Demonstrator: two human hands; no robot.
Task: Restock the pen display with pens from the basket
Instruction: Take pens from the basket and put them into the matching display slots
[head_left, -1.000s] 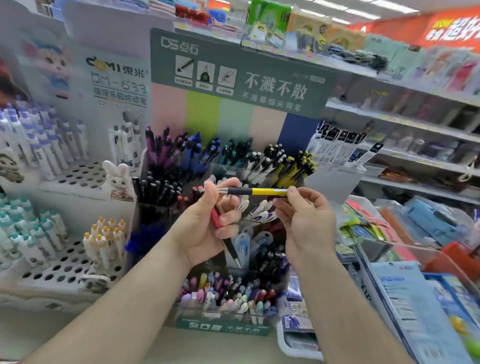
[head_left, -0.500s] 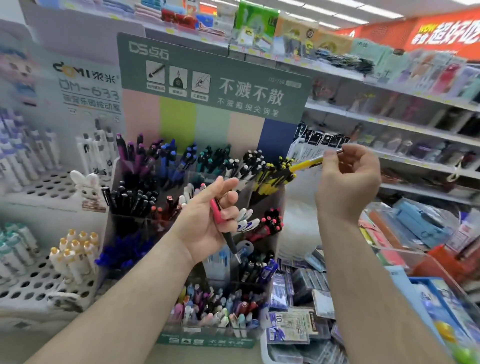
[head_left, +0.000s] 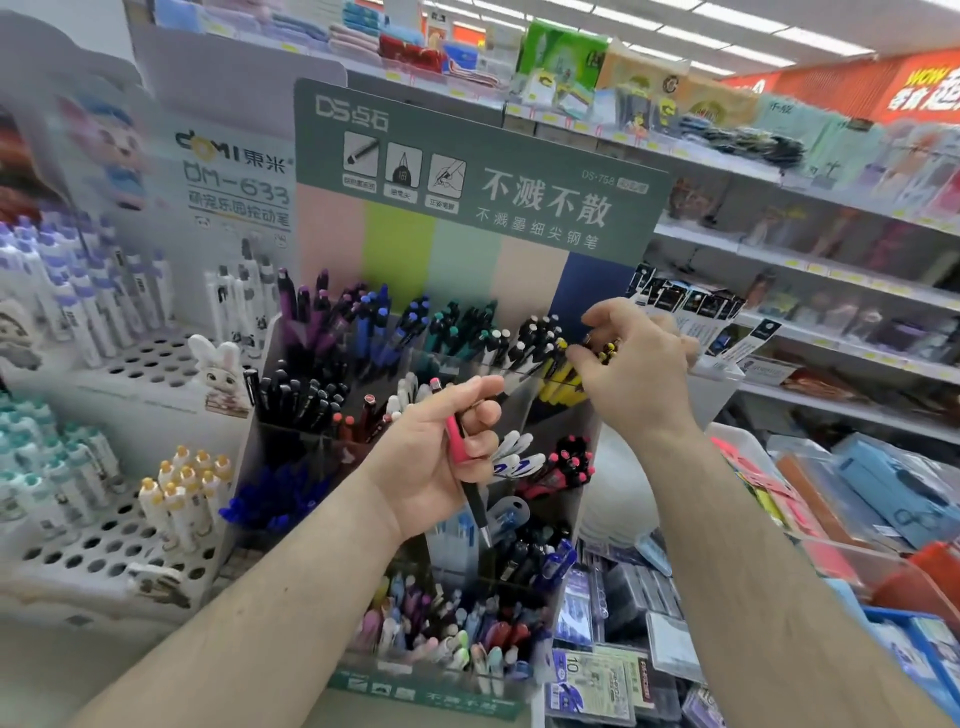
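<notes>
From the head view, the right hand (head_left: 636, 364) is up at about 1 o'clock, at the top right slot of the pen display (head_left: 415, 395). Its fingers (head_left: 582, 358) are curled and pinch a yellow pen (head_left: 605, 352) right among the other yellow pens (head_left: 561, 382) there. Only a little bit of that pen shows, so I cannot tell for sure which way it points. I think it is going in with its tip down, so this pen looks almost put away.

The left hand (head_left: 441, 452) is in the middle. It grips a pink and black pen (head_left: 465, 462). This pen stands nearly straight up, top at 12 o'clock and tip at about 5 o'clock. It still needs a home, maybe with the pink-topped pens (head_left: 569, 462) at 3 o'clock of that hand.

The basket is not in sight, so I cannot tell how many pens are left
</notes>
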